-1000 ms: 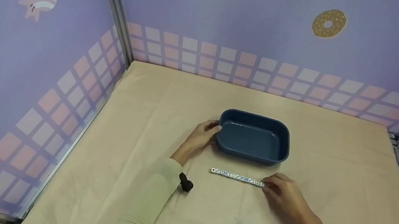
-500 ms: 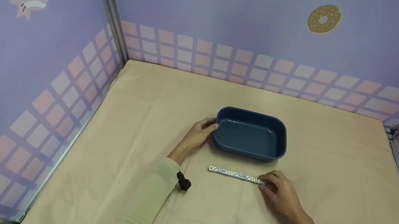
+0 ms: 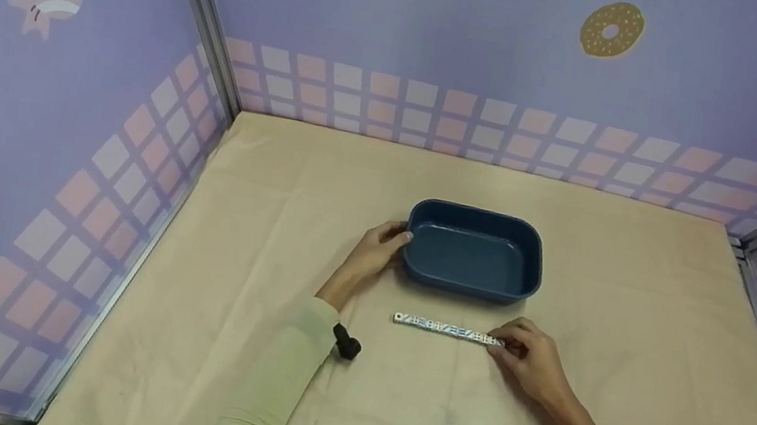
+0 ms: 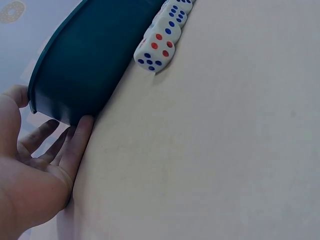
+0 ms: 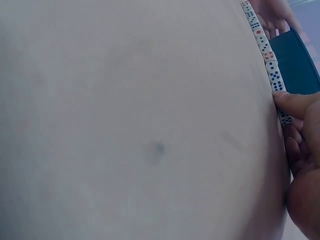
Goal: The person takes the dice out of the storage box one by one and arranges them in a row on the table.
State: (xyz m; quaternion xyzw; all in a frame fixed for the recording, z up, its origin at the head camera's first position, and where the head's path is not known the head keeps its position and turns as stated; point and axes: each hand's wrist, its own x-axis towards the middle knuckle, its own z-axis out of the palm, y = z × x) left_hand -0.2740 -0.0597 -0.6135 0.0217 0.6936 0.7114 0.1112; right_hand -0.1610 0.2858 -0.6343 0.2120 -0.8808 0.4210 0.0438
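A row of white dice (image 3: 444, 328) with blue and red pips lies on the cloth in front of a dark blue rectangular box (image 3: 469, 261). My right hand (image 3: 534, 359) pinches the right end of this row. In the right wrist view, the thumb (image 5: 295, 105) presses the near side of the dice (image 5: 270, 62), with the last die showing beyond it. My left hand (image 3: 372, 253) holds the box at its left end. The left wrist view has the thumb at the rim and the fingers (image 4: 77, 140) low against the wall of the box (image 4: 90, 60).
Beige cloth (image 3: 249, 260) covers the table. Lilac walls (image 3: 498, 34) with printed sweets and checks stand at the back and sides, joined by metal posts (image 3: 205, 10). Each wrist wears a dark strap piece (image 3: 346, 343).
The head view has shifted slightly, so everything sits a little farther left and up. My right fingers have moved slightly left onto the end of the dice row. My left hand stays on the box.
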